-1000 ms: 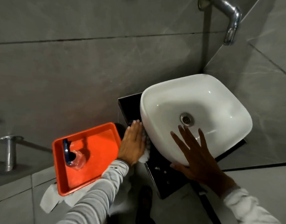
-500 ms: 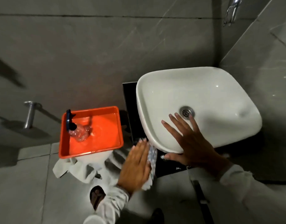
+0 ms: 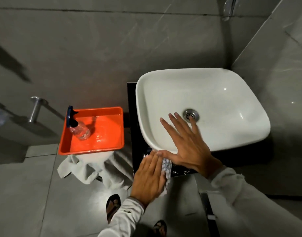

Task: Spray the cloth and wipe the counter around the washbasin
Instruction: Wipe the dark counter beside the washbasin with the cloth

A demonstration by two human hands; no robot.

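A white washbasin (image 3: 215, 93) sits on a narrow black counter (image 3: 138, 156). My left hand (image 3: 149, 178) lies flat on a patterned cloth (image 3: 167, 168), pressing it onto the counter's front left corner, just below the basin's rim. My right hand (image 3: 189, 142) rests with spread fingers on the basin's near rim, fingertips over the bowl near the drain (image 3: 190, 115). A clear spray bottle (image 3: 76, 125) with a dark blue head lies tilted in an orange tray (image 3: 116, 127) left of the counter.
The orange tray stands on something draped with a white cloth (image 3: 88, 168). A chrome tap (image 3: 229, 7) juts from the wall at top right. A metal fitting (image 3: 35, 108) sticks out of the left wall. My sandalled feet (image 3: 113, 206) stand on grey floor tiles.
My left hand has slid the cloth along the counter from the basin's left side to the front left corner. The view shifted upward; my right hand stayed on the rim.
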